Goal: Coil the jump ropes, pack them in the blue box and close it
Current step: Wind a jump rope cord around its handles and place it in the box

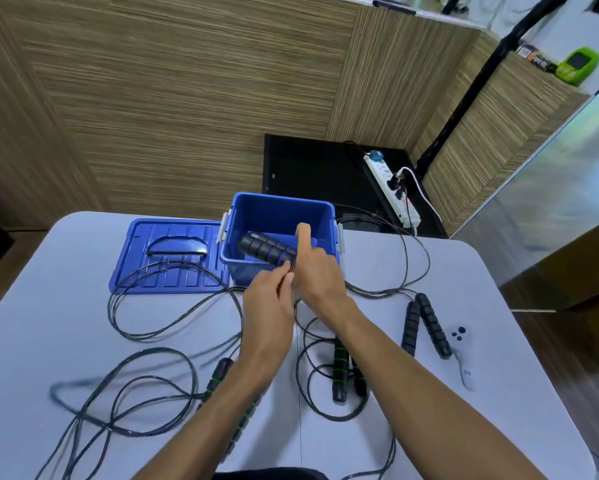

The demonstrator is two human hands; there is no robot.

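Observation:
My right hand (313,268) grips the black foam handles with blue bands (265,249), held above the front rim of the open blue box (280,209). My left hand (268,310) pinches the thin black cord just below those handles. The box's blue lid (168,258) lies flat to its left. A pair of plain black handles (426,325) lies at the right. Green-banded handles (341,368) lie under my right forearm, and another green-banded pair (222,375) sits below my left wrist. Loose black cord (145,386) loops across the table.
The grey table (49,306) carries a white controller (462,355) near its right edge. Behind the box a white power strip (391,188) lies on a black surface. Wood-grain panels stand at the back, and cord hangs over the table's far edge.

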